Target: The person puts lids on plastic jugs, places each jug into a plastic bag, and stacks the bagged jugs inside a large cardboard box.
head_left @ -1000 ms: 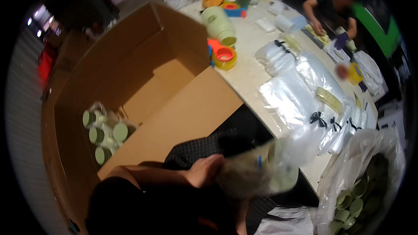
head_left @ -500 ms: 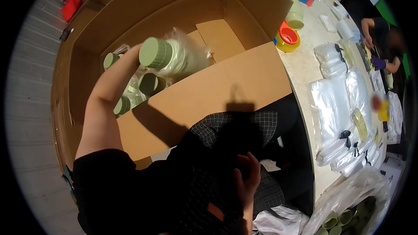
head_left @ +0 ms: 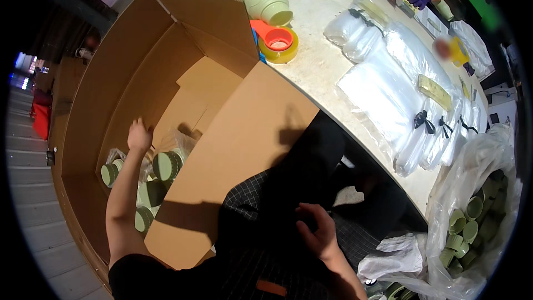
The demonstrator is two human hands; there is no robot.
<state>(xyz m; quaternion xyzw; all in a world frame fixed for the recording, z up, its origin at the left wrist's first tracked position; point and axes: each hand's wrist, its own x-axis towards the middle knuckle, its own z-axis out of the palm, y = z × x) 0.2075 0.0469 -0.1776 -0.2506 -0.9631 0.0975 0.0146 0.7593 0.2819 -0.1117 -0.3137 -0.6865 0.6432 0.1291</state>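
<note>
Left hand (head_left: 140,136) hovering inside brown cardboard box (head_left: 233,144) at nine o'clock, fingers loosely parted, holding nothing visible. Pale-green, round-capped bottles (head_left: 165,165) in clear plastic sitting in box, eight o'clock, near hand. Right hand (head_left: 320,232) hanging at five o'clock, fingers half-curled, thumb apart. Clear flat plastic bags (head_left: 377,91) lying at two o'clock.

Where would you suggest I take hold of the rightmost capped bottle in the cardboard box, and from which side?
I'd put the grip around that bottle's green cap, coming from above on the person's side. The cap is round, has a ribbed side and faces the person, while loose clear plastic behind it might slip.
</note>
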